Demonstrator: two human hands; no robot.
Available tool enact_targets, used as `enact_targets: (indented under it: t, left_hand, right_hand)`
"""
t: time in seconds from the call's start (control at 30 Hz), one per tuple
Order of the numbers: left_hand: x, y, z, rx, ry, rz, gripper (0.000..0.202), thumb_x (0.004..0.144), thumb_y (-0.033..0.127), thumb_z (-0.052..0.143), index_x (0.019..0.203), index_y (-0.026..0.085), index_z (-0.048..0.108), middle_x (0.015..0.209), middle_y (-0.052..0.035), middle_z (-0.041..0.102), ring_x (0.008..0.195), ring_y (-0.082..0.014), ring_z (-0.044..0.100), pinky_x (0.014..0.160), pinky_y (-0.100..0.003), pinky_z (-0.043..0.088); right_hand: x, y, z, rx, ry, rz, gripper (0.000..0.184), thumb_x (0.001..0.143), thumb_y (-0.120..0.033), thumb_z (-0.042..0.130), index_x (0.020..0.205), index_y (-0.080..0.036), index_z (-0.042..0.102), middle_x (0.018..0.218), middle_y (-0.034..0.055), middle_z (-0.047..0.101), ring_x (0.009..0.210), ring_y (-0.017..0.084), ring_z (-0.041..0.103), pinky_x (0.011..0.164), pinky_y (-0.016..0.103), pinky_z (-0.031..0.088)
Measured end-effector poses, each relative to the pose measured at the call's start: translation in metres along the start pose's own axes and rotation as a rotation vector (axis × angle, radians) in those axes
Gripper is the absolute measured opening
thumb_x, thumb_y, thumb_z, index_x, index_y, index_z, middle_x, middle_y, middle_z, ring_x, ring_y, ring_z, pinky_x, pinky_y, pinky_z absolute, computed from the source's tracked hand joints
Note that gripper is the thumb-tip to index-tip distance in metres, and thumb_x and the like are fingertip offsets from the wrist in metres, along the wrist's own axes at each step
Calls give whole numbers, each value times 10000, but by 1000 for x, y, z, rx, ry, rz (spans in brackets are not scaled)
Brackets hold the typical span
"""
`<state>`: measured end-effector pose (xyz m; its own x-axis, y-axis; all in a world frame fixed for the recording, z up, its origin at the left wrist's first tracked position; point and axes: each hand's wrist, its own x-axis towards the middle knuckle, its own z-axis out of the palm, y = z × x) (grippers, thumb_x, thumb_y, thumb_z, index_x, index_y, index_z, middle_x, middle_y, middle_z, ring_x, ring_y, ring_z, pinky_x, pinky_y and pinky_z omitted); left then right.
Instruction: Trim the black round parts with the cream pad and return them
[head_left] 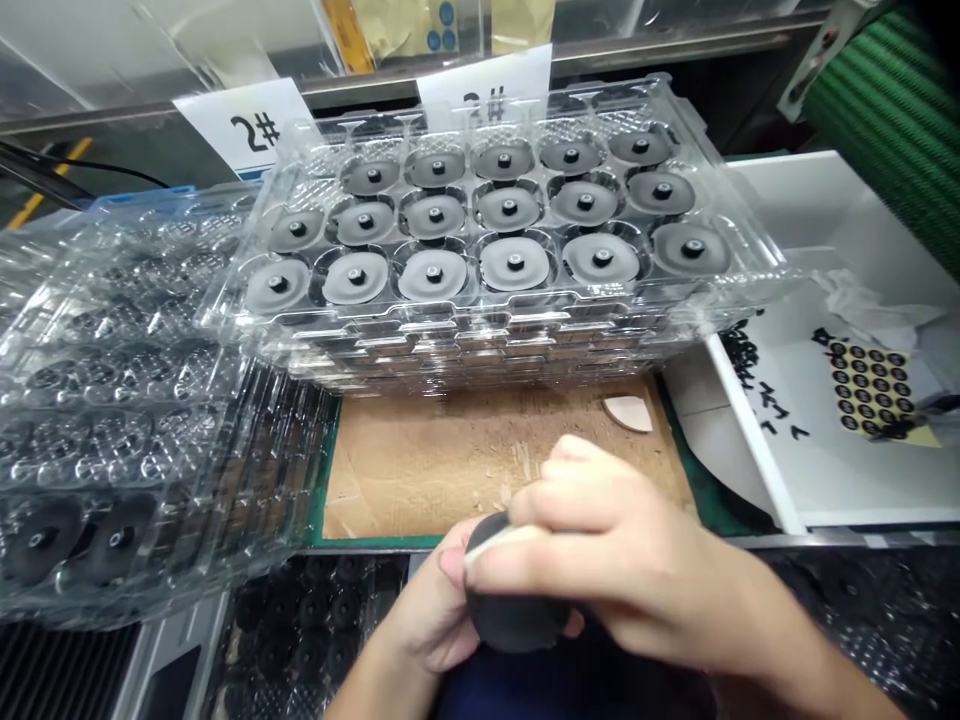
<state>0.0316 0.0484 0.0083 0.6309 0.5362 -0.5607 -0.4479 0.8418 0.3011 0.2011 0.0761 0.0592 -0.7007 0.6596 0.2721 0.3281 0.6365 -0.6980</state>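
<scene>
Our right hand (615, 545) pinches a pale piece (513, 538) over a dark disc (517, 620), lower centre of the frame, gripped by our left hand (439, 615). Beyond our fingers we see brown cardboard (420, 460), then stacked clear trays (480, 312) in the upper centre, and a white bin (825, 485) at right.

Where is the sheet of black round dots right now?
In the head view, the sheet of black dots lies at far right, in the white tray, just right of the small loose black pieces.
</scene>
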Motion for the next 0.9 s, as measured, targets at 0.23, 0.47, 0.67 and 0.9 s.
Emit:
enact_targets:
  t: [0.23, 0.47, 0.67, 0.9]
  left_hand:
    - [0, 5, 0, 54, -72, 23, 179, 699, 284, 741, 775, 122, 746, 593, -10, 690, 574, -133, 658, 546, -189, 495]
    - [2, -1, -10, -49, 80, 320, 595, 403, 385, 862, 964, 246, 720, 986, -15, 743, 875, -167, 670, 823, -221, 495]
    - [1, -4, -11, -130, 128, 403, 532, 551, 390, 807, 1056, 281, 681, 1097, -6, 706, 990, -232, 660, 869, -281, 506]
    - [1, -3, -12, -163, 125, 426, 515, 572, 326, 808, 1067, 264, 680, 1116, -28, 713, 1018, -190, 654, 860, -244, 520]
  right_hand:
    - [-2, -7, 7, -37, 131, 50, 272, 920, -129, 395, 995, -176, 652, 681, 10, 596, 589, 139, 464, 576, 301, 321]
    - [-14, -15, 39, -47, 484, 281, 250, 795, 2, 527, 993, -97, 644, 619, 24, 571, 539, 123, 462, 522, 273, 373]
    - [-21, -13, 34, 266, 380, 366, 202, 805, -81, 539, 906, -184, 680, 596, -16, 584, 508, 94, 517, 474, 203, 410]
    - [-45, 18, 54, 402, 555, 723, 199, 887, -279, 550, 1049, -324, 657, 1009, -28, 700, 869, 141, 655, 724, 196, 508]
